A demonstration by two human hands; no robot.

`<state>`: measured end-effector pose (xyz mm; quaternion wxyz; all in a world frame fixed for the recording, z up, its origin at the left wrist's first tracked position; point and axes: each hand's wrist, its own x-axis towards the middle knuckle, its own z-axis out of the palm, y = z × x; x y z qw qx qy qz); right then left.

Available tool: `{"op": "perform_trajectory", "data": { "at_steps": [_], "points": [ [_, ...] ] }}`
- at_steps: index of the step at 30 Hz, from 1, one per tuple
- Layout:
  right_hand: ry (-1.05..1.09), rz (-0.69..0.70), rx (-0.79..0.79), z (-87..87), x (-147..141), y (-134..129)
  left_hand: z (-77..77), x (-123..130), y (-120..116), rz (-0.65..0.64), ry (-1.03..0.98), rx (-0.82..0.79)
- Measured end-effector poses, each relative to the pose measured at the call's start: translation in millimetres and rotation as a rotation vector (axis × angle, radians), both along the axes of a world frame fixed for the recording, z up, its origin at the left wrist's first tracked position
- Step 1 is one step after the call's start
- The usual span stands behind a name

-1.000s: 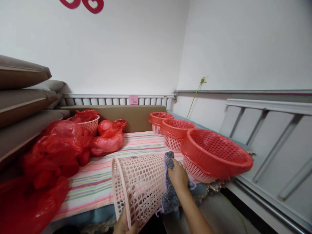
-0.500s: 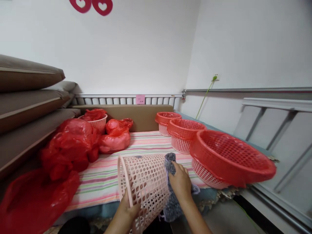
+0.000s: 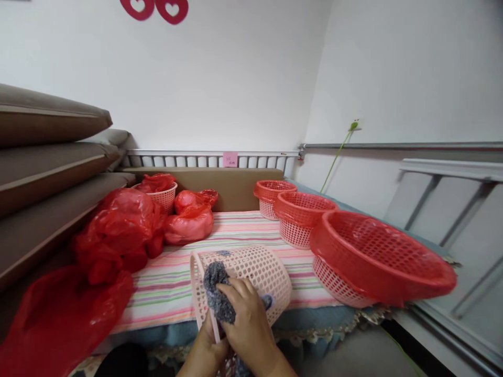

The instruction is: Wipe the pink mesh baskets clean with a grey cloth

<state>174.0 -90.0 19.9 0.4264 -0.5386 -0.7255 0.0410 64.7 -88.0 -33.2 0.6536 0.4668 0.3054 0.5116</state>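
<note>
A pale pink perforated plastic basket (image 3: 271, 277) lies on its side at the front edge of the bed, its mouth turned to the left. My left hand (image 3: 208, 348) grips its rim from below, thumb on the outside. My right hand (image 3: 249, 319) is closed on a grey fuzzy cloth (image 3: 219, 293) and presses it against the basket near the rim. Part of the cloth hangs below my hand. To the right stand baskets lined with red plastic bags: a large one (image 3: 341, 283), a middle one (image 3: 296, 233) and a small one (image 3: 269, 209).
Red plastic bags (image 3: 121, 225) lie heaped on the left, with another bag-filled basket (image 3: 165, 199) behind. Stacked cushions (image 3: 47, 157) rise at the left edge. A striped sheet (image 3: 236, 225) covers the bed. A metal rail (image 3: 393, 145) runs along the right wall.
My right hand has moved the cloth left along the basket, from its base end to near the rim. My left hand still holds the rim. The view has shifted slightly.
</note>
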Motion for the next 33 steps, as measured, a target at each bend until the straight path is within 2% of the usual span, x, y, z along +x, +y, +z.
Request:
{"op": "perform_trajectory", "data": {
  "at_steps": [2, 6, 9, 13, 17, 19, 21, 24, 27, 29, 33],
  "points": [
    [-0.105, -0.136, 0.017, -6.9, 28, 9, -2.2, 1, -1, -0.041, -0.046, -0.029],
    [-0.174, -0.565, -0.079, -22.2, 96, 30, -10.7, 2, -4, -0.155, -0.052, -0.034],
    [-0.148, -0.712, -0.165, -31.8, 128, 36, -18.2, 2, -7, -0.223, -0.015, 0.029],
    [-0.137, -0.696, -0.151, -40.0, 132, 34, -19.3, -3, -7, -0.263, -0.094, -0.023],
    [-0.139, -0.683, -0.153, -36.5, 126, 32, -0.9, -9, 0, -0.237, -0.094, -0.115],
    [-0.113, -0.646, -0.157, -25.7, 122, 32, 7.7, -9, 3, -0.184, -0.052, -0.138],
    [-0.087, -0.588, -0.125, -7.8, 113, 35, 9.3, -7, 3, -0.157, -0.047, -0.166],
    [-0.115, -0.452, -0.037, 24.3, 89, 47, -0.1, -4, 1, -0.204, -0.055, -0.167],
    [-0.26, -0.309, -0.066, 46.1, 62, 61, -8.6, -5, 1, -0.254, -0.023, -0.09],
    [-0.348, -0.277, -0.127, 49.8, 48, 65, -8.1, -5, 1, -0.239, -0.028, -0.082],
    [-0.428, -0.258, -0.161, 42.4, 38, 52, 0.6, -1, -2, -0.192, -0.071, -0.132]
  ]
}}
